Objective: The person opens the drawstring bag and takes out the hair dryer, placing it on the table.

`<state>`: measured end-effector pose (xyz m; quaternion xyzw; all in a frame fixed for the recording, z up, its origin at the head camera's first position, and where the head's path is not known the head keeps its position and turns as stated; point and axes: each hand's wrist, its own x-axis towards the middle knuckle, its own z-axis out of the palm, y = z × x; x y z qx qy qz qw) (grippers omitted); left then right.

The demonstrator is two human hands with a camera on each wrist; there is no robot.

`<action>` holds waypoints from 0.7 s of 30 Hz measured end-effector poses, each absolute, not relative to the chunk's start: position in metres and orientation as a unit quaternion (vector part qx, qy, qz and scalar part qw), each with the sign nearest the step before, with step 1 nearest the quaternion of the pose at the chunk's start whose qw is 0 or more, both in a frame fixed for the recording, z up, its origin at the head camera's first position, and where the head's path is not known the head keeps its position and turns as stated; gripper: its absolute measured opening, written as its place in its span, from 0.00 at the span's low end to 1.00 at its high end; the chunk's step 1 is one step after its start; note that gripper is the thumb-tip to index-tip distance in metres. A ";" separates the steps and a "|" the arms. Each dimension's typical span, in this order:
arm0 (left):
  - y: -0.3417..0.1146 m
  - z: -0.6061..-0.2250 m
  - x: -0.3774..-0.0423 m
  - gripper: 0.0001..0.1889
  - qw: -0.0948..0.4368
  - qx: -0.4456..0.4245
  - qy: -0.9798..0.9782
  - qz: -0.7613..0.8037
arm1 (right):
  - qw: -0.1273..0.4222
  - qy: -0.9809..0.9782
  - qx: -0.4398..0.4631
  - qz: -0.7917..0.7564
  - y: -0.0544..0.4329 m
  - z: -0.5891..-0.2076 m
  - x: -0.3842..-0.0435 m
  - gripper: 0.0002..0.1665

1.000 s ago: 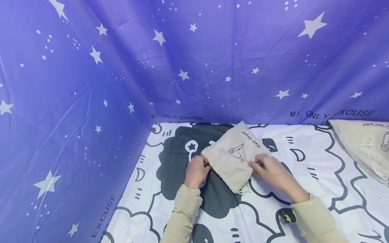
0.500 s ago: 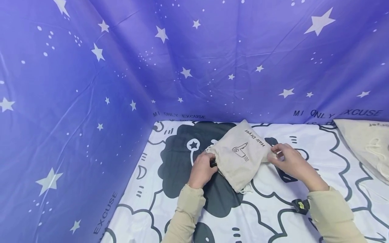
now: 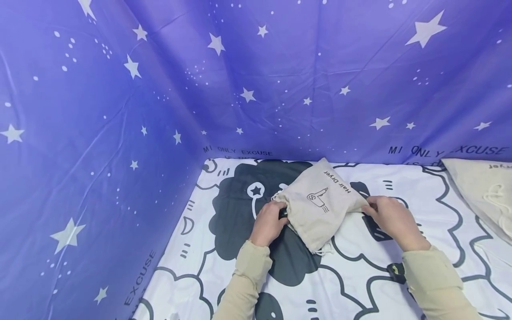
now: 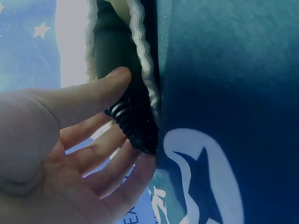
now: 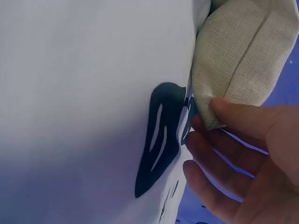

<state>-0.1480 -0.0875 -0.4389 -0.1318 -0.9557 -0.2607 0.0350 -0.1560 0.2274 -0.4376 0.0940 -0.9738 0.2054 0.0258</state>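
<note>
The Hair Dryer drawstring bag (image 3: 314,206) lies between the right grip (image 3: 394,220), pinching its corner, and the left grip (image 3: 268,224), holding a black ribbed handle (image 4: 132,122) at its mouth.

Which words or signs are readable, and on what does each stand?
"Hair Dryer": beige cloth drawstring bag.
"$": same bag's dryer drawing.
"ryer", upside down, cut off: second beige cloth bag, right.
"MI ONLY EXCUSE", twice: purple star-printed fabric backdrop.
"EXCUSE": backdrop's left side.
Line under "MI ONLY EXCUSE": partly hidden, not readable.

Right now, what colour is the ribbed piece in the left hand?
The ribbed piece is black, clearest in the left wrist view.
</note>
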 end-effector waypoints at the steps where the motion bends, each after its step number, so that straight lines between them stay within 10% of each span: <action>1: -0.088 -0.440 -0.148 0.18 0.036 -0.131 -0.955 -0.263 | 0.029 -0.974 0.093 0.204 0.228 -0.438 -0.156 0.11; 21: -0.122 -0.440 -0.152 0.17 0.006 -0.110 -0.939 -0.326 | 0.040 -0.977 0.074 0.197 0.241 -0.441 -0.153 0.09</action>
